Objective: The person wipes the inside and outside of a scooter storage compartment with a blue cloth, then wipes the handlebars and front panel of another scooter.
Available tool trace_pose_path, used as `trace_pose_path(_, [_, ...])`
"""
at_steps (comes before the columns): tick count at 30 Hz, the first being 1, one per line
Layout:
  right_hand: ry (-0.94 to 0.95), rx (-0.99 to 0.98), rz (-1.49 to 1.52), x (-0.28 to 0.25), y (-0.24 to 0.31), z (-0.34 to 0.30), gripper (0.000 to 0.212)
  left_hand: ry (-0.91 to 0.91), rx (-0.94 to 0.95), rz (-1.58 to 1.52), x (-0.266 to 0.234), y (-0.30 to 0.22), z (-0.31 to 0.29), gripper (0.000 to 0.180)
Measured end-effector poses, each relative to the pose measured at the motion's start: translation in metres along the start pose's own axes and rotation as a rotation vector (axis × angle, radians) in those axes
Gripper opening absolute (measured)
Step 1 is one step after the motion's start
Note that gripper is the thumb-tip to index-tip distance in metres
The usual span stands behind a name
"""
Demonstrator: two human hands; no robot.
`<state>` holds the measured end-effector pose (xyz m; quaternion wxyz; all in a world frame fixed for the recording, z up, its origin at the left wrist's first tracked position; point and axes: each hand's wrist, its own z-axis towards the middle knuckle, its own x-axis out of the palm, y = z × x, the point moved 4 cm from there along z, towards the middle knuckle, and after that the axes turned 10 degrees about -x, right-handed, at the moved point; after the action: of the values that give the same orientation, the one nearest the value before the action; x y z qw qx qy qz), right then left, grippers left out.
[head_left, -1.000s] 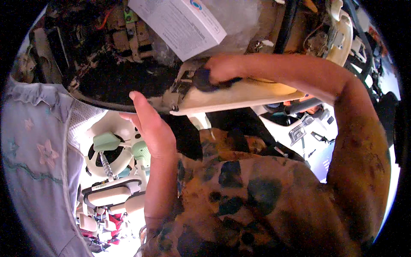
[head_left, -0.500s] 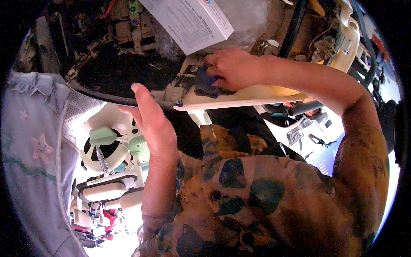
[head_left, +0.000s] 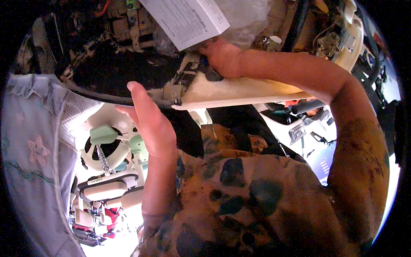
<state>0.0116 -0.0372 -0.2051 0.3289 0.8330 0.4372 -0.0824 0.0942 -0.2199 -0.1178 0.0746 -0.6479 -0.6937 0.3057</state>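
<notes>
Bkgd: bright white floor, lower L, w/ pale green pads (head_left: 102, 134), a coil spring (head_left: 102, 158) and red items (head_left: 112, 216) below; far L, grey fabric (head_left: 38, 150) w/ a pink star patch. Up top, a grimy dark cavity (head_left: 120, 73) edged by a curved dark rim (head_left: 96, 97), w/ a cream panel (head_left: 239, 92) running off to the R from it. L hand (head_left: 154, 128) is at the rim's near side: thumb straight, tip over the cavity; another finger shows below the rim. Can't tell if it's actually gripping the rim or just resting there. R hand (head_left: 222, 58) reaches in from the R, forearm across above the cream panel, palm over a dark cloth (head_left: 212, 73) at the panel's L end; fingertips partly hidden near the box edge, so can't tell if the cloth is clenched or just covered. White box (head_left: 188, 25), printed, lies tilted just beyond R hand, w/ clear plastic (head_left: 252, 21) beside it. Upper R: black tube (head_left: 295, 25), plus a curved cream part (head_left: 355, 38). Wearer's patterned shirt (head_left: 248, 188) fills lower ctr.
</notes>
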Motion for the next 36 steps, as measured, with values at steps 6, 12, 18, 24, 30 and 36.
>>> trace_pose_path(6, [-0.126, -0.137, 0.603, -0.004, -0.001, -0.032, 0.026, -0.023, 0.011, -0.081, 0.002, 0.007, 0.001, 0.048])
trace_pose_path(12, [-0.196, 0.080, 0.562, -0.016, -0.009, -0.035, 0.028, -0.041, -0.231, -0.395, 0.003, 0.006, 0.004, 0.055])
trace_pose_path(18, [-0.318, 0.044, 0.457, 0.009, -0.031, 0.026, 0.034, -0.025, -0.130, -0.331, 0.002, 0.006, 0.004, 0.061])
trace_pose_path(24, [-0.463, -0.061, 0.147, 0.017, -0.031, 0.053, 0.038, -0.056, -0.248, -0.421, 0.003, 0.003, 0.005, 0.056])
trace_pose_path(30, [-0.309, -0.037, 0.562, 0.008, -0.028, 0.052, 0.044, -0.137, 0.163, 0.235, -0.003, 0.012, -0.001, 0.053])
trace_pose_path(36, [-0.431, 0.023, 0.300, 0.028, -0.036, 0.063, 0.041, -0.088, 0.030, -0.039, -0.004, 0.008, 0.003, 0.056])
